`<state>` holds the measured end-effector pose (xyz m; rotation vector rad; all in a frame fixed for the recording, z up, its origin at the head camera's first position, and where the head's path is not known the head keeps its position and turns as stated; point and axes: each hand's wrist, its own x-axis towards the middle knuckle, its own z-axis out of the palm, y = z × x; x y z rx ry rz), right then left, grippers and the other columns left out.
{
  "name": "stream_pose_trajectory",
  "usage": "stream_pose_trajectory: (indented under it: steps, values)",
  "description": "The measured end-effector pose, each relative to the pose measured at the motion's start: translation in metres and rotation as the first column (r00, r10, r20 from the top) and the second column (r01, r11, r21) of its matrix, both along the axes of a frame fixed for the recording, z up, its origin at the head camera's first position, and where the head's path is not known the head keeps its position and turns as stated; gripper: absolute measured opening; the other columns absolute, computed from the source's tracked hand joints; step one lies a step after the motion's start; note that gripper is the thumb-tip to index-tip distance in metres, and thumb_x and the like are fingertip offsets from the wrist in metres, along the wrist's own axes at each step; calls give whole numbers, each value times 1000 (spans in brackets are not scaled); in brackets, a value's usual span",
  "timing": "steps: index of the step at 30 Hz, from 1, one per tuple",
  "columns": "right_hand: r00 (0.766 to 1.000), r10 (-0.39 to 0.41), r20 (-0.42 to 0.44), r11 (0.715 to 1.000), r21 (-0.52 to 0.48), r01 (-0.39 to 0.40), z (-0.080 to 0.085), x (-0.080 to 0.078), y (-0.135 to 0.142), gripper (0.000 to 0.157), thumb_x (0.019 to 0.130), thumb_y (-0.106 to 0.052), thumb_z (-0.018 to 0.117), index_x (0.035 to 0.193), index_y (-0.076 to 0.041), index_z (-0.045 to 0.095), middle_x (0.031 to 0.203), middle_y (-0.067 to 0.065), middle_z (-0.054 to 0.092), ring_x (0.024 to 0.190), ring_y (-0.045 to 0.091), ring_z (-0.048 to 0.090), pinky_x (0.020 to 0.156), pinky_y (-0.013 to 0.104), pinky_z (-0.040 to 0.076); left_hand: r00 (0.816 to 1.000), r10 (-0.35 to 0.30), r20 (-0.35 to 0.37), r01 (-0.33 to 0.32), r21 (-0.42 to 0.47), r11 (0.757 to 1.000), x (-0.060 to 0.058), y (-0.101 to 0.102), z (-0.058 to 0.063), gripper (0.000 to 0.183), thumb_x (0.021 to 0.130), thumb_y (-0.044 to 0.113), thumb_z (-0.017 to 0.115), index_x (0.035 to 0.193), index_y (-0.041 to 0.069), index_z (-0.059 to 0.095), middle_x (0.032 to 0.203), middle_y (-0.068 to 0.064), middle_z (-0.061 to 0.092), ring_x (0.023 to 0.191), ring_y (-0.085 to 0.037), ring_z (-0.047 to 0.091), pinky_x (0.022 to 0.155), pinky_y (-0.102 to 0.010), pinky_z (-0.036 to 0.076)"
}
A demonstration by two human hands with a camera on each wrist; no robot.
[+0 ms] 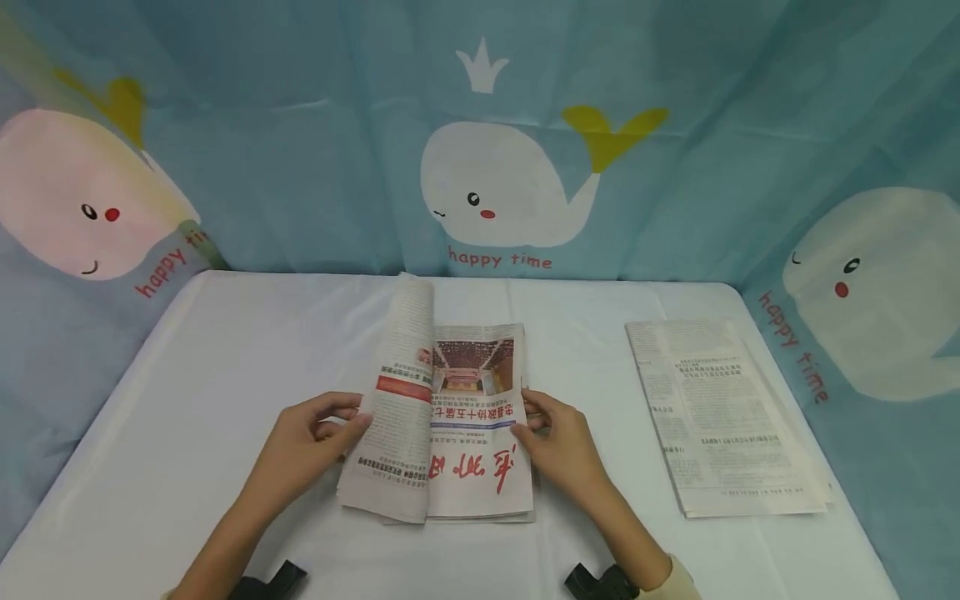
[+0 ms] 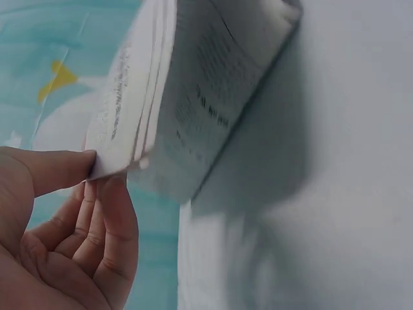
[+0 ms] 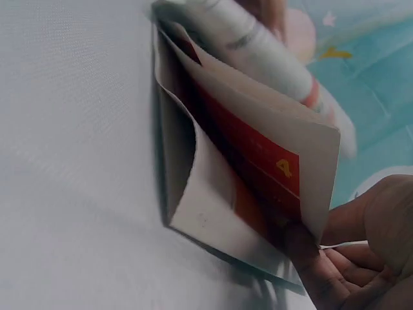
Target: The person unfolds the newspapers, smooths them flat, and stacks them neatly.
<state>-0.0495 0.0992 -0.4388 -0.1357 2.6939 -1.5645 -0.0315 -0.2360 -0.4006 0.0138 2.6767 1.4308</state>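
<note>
A folded newspaper (image 1: 480, 475) with red lettering and a colour photo lies upside down to the camera at the middle of the white table. Its left part is turned up and curls over toward the right. My left hand (image 1: 311, 442) pinches the edge of that raised part between thumb and fingers; the left wrist view shows several layers of paper (image 2: 129, 123) by the fingertips. On the opposite edge, my right hand (image 1: 558, 442) pinches the newspaper between thumb and fingers. From the right wrist, its layers (image 3: 258, 174) spread apart, with a red printed panel inside.
Another folded newspaper stack (image 1: 720, 425) lies flat on the table's right side. A blue curtain (image 1: 315, 167) printed with whales hangs behind and beside the white tablecloth (image 1: 187, 400). Dark devices (image 1: 270, 581) sit near both wrists at the bottom.
</note>
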Motion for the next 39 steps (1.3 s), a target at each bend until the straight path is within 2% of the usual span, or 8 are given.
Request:
stream_pose_trajectory:
  steps: [8,13,19,24,28,32,34,39]
  values:
    - [999,-17,35,999,40,16,5,5,16,57,92,1,77,146,-6,61,109,12,76,90,15,72,75,21,60,995,93,37,-91,-58,994,23,-40,-6,51,101,36,74,138,4,64,109,-12,75,76,-5,70,66,-26,60]
    - [999,-20,29,998,57,19,5,11,31,63,91,3,77,149,-12,59,115,14,73,85,12,68,73,21,59,994,79,79,-74,-57,996,31,-56,-15,53,99,32,77,141,3,61,103,-5,76,74,-5,69,67,-24,59]
    - [998,-36,59,996,79,32,5,24,48,43,91,2,77,133,-8,71,121,11,76,83,7,67,76,19,60,987,75,141,-59,-113,992,41,-71,-19,60,98,32,78,148,7,55,97,-2,77,71,-6,68,69,-20,53]
    - [996,-61,67,994,95,54,3,35,59,40,91,2,78,129,-7,72,123,9,77,87,6,71,80,20,62,977,14,215,20,-155,988,46,-77,-22,73,95,30,82,154,6,46,90,-1,76,65,-7,65,66,-20,49]
    - [999,-26,45,992,123,20,3,36,66,34,98,4,67,130,-8,73,127,8,76,90,7,70,77,20,59,977,-47,210,95,-226,970,43,-74,-18,78,94,32,82,157,7,41,93,0,75,66,-3,62,64,-20,48]
    - [999,43,-30,987,155,-38,3,34,73,40,99,11,58,130,-10,74,122,5,77,91,7,67,75,21,58,983,-109,146,148,-290,946,31,-70,-11,67,97,28,79,154,12,48,113,-6,73,74,1,62,62,-21,52]
    - [994,87,-68,983,169,-74,3,33,75,43,96,13,62,130,-10,73,121,2,76,93,9,70,75,22,60,979,-155,136,188,-284,940,24,-70,-7,56,101,19,73,152,12,52,122,-11,71,78,0,62,63,-21,53]
    - [975,148,-164,958,267,-100,1,31,79,44,86,9,79,123,-14,78,117,-6,79,98,9,76,81,27,63,963,-211,168,248,-243,938,18,-79,-3,47,102,-1,61,147,10,59,114,-6,73,81,0,59,66,-20,48]
